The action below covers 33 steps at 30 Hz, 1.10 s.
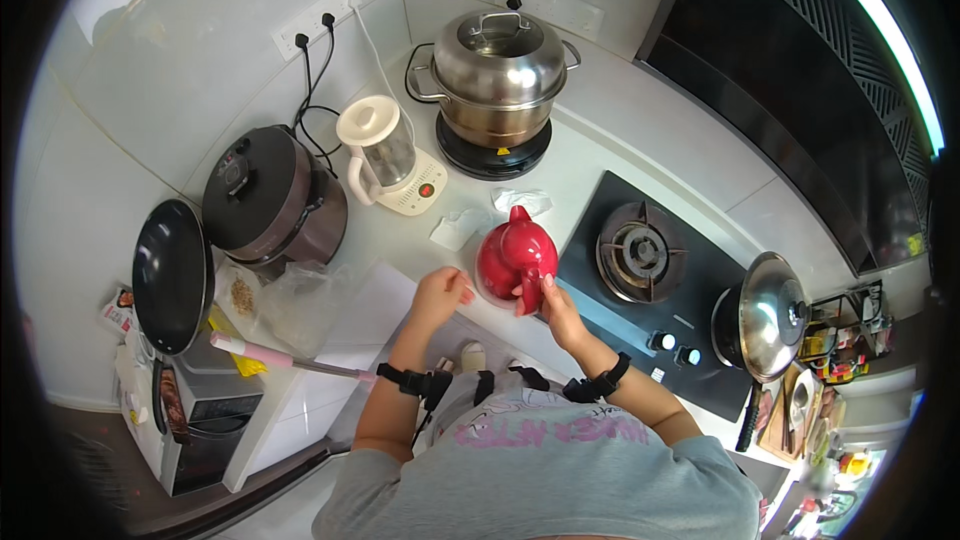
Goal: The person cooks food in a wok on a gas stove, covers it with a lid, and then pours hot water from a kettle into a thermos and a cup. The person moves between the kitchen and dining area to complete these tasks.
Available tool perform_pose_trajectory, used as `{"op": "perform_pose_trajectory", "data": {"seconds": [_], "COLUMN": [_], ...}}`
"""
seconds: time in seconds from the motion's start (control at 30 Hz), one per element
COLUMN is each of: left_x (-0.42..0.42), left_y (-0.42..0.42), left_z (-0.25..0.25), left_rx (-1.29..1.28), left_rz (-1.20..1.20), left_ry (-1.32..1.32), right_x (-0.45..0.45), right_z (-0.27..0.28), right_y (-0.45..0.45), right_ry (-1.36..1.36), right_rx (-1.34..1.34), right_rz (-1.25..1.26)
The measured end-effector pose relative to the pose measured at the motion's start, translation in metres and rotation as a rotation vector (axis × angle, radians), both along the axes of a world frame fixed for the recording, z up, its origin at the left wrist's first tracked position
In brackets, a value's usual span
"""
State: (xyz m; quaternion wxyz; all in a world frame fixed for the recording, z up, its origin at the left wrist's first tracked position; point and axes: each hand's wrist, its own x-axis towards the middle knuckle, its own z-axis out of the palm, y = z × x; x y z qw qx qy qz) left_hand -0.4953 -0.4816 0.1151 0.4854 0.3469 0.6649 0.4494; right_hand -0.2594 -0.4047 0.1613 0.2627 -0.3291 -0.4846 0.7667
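Observation:
A shiny red teapot-shaped vessel (517,255) stands near the front edge of the white counter, left of the gas hob, its spout pointing away from me. My right hand (556,307) grips its handle, which faces me. Close by on the left, my left hand (441,296) hovers just short of the vessel with its fingers curled; it seems to hold nothing, though the palm side is hidden. Two crumpled pieces of white paper or tissue (523,200) lie behind the vessel.
A steel steamer pot (499,82) sits on a black electric plate at the back. A glass kettle (386,154), a pressure cooker (274,199), plastic bags (300,304) and a frying pan (172,277) stand left. Right are the gas hob (645,251) and a lidded pan (769,315).

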Motion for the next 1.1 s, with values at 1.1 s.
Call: {"op": "perform_pose_trajectory", "data": {"seconds": [1.1], "left_x": [0.006], "left_y": [0.220], "left_z": [-0.107], "left_rx": [0.313], "left_rz": [-0.332], "left_ry": [0.960], "right_x": [0.070], "right_z": [0.021], "right_y": [-0.017], "right_ry": [-0.198], "right_rx": [0.179], "right_rz": [-0.394]}}
